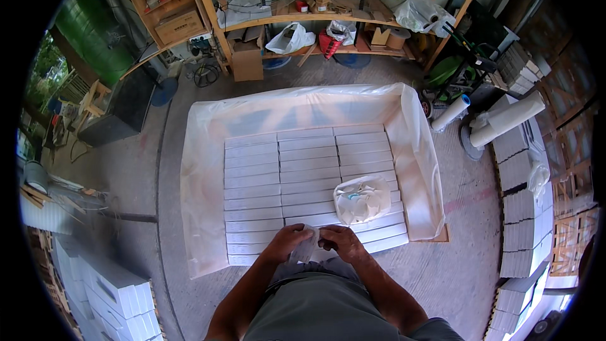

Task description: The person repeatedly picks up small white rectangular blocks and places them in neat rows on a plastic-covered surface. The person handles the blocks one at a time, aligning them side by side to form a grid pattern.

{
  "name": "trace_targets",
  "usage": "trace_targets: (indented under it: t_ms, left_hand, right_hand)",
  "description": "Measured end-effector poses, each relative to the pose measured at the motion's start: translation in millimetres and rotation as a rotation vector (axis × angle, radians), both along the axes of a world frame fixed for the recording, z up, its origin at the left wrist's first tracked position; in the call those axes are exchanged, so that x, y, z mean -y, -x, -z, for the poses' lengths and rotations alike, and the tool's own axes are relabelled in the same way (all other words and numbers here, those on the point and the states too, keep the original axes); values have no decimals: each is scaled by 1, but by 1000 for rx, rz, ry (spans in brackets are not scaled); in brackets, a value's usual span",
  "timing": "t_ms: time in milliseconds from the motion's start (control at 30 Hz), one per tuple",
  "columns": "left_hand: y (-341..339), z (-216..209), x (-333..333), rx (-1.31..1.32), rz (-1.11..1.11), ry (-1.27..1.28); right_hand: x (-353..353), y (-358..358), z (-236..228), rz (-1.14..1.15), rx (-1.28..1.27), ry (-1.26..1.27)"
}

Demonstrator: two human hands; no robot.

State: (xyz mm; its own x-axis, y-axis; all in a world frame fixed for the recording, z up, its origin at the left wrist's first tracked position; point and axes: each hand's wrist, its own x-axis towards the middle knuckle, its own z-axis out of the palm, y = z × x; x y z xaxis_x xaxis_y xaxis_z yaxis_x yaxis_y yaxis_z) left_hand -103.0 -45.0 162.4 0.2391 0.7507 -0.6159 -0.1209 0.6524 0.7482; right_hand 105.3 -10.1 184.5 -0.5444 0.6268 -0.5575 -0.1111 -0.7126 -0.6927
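Close to my body, both hands meet over a pale, thin strip (305, 247) that looks like paper or a sheet of labels. My left hand (288, 241) is closed on its left side. The fingers of my right hand (343, 242) pinch at its upper right edge. Just beyond them lie white flat boxes (307, 167), packed in three columns inside a large container lined with translucent plastic film (420, 158). On the boxes, ahead of my right hand, rests a whitish plastic bag (344, 211) filled with crumpled pale scraps.
Stacks of white boxes (527, 233) line the right side, with another stack (120, 297) at lower left. Rolls of film (508, 120) stand at right near a hand truck (464, 63). A wooden shelf (328, 16) with bags and cartons spans the far wall.
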Motion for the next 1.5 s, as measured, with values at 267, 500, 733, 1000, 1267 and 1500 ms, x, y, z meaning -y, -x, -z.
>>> trace_targets:
  t_ms: [267,500,733,1000,1267,1500]
  left_hand:
    - [-2,-7,-3,-162,63,-85]
    - [-1,-13,-5,-162,37,-59]
    - [3,-6,-6,-99,33,-38]
    - [4,-5,-7,-94,50,-47]
    - [2,-22,-13,-181,101,-54]
    - [2,-11,-10,-167,50,-58]
  right_hand:
    - [1,-1,3,-41,92,-151]
    - [1,-2,14,-2,42,-5]
    - [2,-1,16,83,-132,132]
    - [-2,1,15,30,-93,103]
    - [-5,7,7,-59,175,-66]
    - [-6,0,4,-70,123,-16]
